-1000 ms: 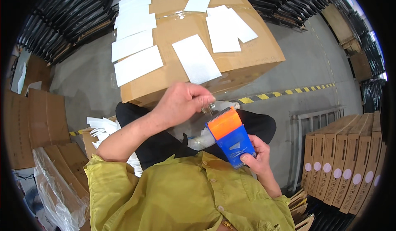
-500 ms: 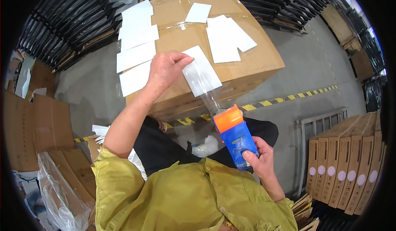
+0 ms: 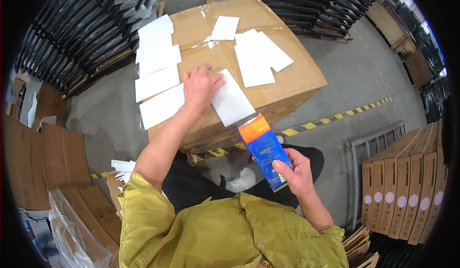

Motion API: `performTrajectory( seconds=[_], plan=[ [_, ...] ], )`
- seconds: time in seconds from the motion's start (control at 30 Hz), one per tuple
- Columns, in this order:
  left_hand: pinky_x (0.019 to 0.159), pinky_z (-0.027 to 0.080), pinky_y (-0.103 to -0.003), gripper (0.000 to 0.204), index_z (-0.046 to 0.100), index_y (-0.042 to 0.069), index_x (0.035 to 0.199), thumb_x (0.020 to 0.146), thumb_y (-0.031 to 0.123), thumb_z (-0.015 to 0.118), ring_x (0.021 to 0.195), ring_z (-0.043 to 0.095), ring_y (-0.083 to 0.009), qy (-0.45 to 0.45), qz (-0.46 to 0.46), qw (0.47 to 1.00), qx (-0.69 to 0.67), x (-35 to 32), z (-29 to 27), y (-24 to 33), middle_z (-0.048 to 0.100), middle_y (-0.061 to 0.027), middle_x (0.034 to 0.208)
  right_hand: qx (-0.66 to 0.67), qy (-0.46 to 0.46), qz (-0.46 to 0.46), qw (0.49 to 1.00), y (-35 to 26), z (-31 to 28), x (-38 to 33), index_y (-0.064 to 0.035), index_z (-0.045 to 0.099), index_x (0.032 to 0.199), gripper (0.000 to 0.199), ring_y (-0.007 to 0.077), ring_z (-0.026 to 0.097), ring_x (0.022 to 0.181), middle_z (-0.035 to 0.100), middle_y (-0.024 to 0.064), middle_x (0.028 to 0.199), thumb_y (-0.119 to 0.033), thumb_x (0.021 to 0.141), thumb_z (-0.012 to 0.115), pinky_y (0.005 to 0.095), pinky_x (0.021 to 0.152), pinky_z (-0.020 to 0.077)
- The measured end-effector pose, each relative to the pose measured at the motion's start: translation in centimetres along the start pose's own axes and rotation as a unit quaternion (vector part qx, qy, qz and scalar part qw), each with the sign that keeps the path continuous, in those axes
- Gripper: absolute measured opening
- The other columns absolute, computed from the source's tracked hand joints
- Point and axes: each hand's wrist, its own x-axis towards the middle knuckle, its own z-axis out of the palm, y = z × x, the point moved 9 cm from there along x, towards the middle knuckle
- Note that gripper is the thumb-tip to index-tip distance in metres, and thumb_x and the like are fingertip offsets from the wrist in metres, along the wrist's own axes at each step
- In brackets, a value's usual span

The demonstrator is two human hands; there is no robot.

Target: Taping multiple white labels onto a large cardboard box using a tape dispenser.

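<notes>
Carton: a large brown cardboard carton (image 3: 287, 83), sealed with clear tape, is stood on the grey concrete floor (image 3: 354, 76) directly ahead of the seated person; its flat top is used as a work surface.
Surroundings: dark stacked racks (image 3: 72, 33) are seen behind and to the left of the carton; flat boxes with round white stickers (image 3: 407, 191) are stood on edge to the right of the carton.
Paper sheets: white rectangular paper sheets (image 3: 155, 59) are laid flat across the carton top, several in a column along its left edge, others (image 3: 258, 57) nearer its far right.
Nearest sheet: one white sheet (image 3: 232, 100) is placed at the carton's near edge, within easy reach.
Tape dispenser: a blue handheld tape dispenser with an orange head (image 3: 263, 150) is held upright just below the carton's near edge, its toothed end turned toward that sheet.
Left hand (image 3: 199, 88): spread flat, palm down, pressed on the nearest sheet and the carton, apparently so the sheet is kept from sliding; nothing is gripped.
Right hand (image 3: 294, 172): closed round the dispenser's lower body, thumb laid across its front.
</notes>
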Motion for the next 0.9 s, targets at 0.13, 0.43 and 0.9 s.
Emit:
performTrajectory(
  seconds=[0.13, 0.43, 0.9],
  plan=[
    [0.087, 0.031, -0.038, 0.029, 0.063, 0.007, 0.097, 0.073, 0.024, 0.064, 0.099, 0.048, -0.0262, 0.117, -0.064, 0.989, 0.061, 0.6, -1.9, -0.7, 0.053, -0.0087, 0.111, -0.012, -0.006, 0.023, 1.0, 1.4, -0.1, 0.1, 0.0051, 0.057, 0.092, 0.037, 0.0064, 0.053, 0.068, 0.06, 0.0051, 0.077, -0.026, 0.075, 0.067, 0.02, 0.062, 0.043],
    [0.063, 0.045, -0.025, 0.042, 0.058, -0.002, 0.088, 0.088, 0.037, 0.044, 0.075, 0.057, -0.0149, -0.108, -0.385, 0.725, -0.561, -14.7, 0.4, -0.8, 0.061, -0.0105, 0.085, -0.003, -0.02, 0.029, 0.999, 2.6, -0.9, -0.5, 0.005, 0.056, 0.091, 0.036, 0.0068, 0.052, 0.067, 0.06, 0.0051, 0.077, -0.026, 0.075, 0.067, 0.0207, 0.062, 0.0429],
    [0.069, 0.047, -0.027, 0.031, 0.052, 0.002, 0.102, 0.08, 0.021, 0.062, 0.079, 0.061, -0.0181, -0.093, -0.434, 0.465, -0.766, -14.1, 5.5, 5.3, 0.061, -0.0079, 0.091, -0.015, -0.03, 0.044, 0.998, 3.2, 0.6, -4.2, 0.0056, 0.054, 0.098, 0.04, 0.0089, 0.055, 0.072, 0.06, 0.0069, 0.084, -0.024, 0.074, 0.066, 0.0216, 0.068, 0.0437]
  ],
)
